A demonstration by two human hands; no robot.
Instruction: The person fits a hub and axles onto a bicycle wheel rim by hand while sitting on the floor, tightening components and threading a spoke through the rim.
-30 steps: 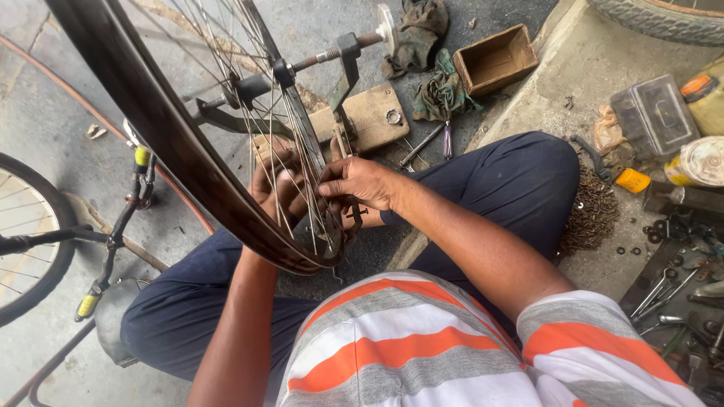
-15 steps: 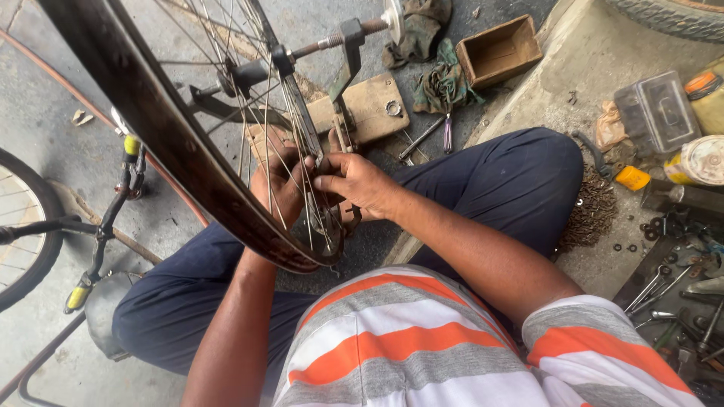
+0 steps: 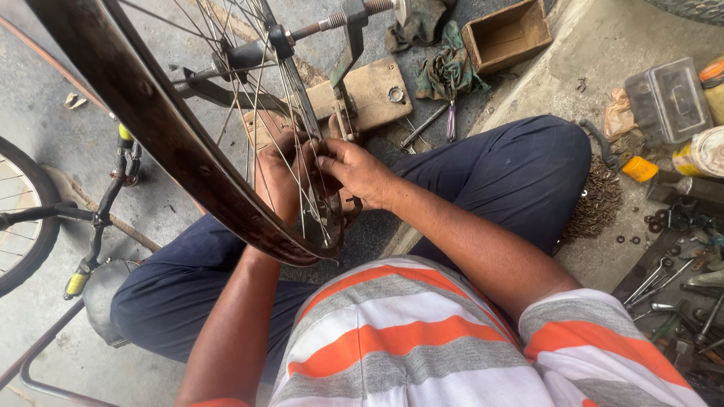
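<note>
Concrete workshop floor spreads below, littered with rags and tools. At its far edge a small wooden box [image 3: 507, 34] sits open, nothing visible inside; a clear plastic case [image 3: 668, 98] rests closed on the raised slab to the right, its contents unclear. Close in, a bicycle wheel [image 3: 162, 143] stands in a truing stand [image 3: 348, 53] above the lap. The left hand [image 3: 277, 181] reaches through the spokes, its fingers curled around them near the rim. The right hand [image 3: 354, 169] pinches a spoke with narrowed fingertips, touching the left.
</note>
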